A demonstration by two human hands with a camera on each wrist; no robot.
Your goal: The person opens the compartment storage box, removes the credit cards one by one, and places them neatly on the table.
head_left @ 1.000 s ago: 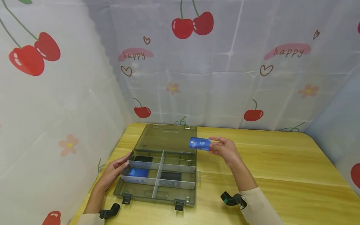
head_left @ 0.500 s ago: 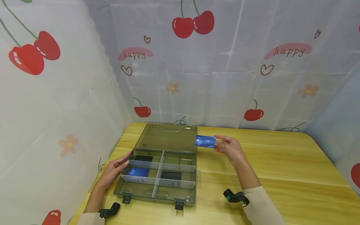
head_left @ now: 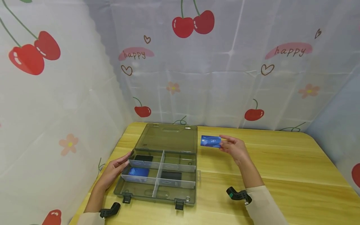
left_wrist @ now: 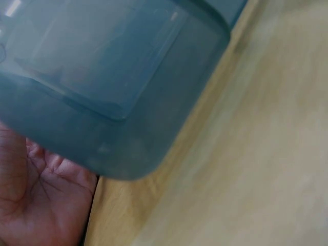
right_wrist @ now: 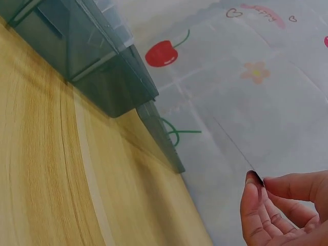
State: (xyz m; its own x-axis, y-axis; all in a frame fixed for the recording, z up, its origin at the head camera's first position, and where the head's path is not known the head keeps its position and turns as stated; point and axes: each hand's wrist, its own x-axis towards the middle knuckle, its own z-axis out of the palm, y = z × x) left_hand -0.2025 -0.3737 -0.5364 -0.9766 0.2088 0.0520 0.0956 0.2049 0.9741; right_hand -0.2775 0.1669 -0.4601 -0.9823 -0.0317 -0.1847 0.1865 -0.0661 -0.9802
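A blue card marked VIP (head_left: 211, 141) is pinched by its right end between the thumb and fingers of my right hand (head_left: 235, 150), raised over the table. Seen edge-on in the right wrist view, the card is only a thin line. My left hand (head_left: 113, 172) rests against the left side of a translucent grey-green compartment box (head_left: 154, 200), its fingers extended along the wall. The box lies with its lid (head_left: 166, 137) folded back. Inside are another blue card (head_left: 138, 172) in the middle left compartment, a dark card (head_left: 143, 158) behind it, and a dark card (head_left: 171, 175) at middle right.
Pale dividers (head_left: 175, 184) split the box into compartments, with two black latches (head_left: 179, 205) at its front. The wooden table (head_left: 281, 162) extends right of the box. A cherry-print curtain (head_left: 213, 87) hangs behind and along the sides.
My right hand has moved right with the VIP card, from over the lid's right edge to beyond it. The card's lettering has come to read upright. My left hand and the box stay put.
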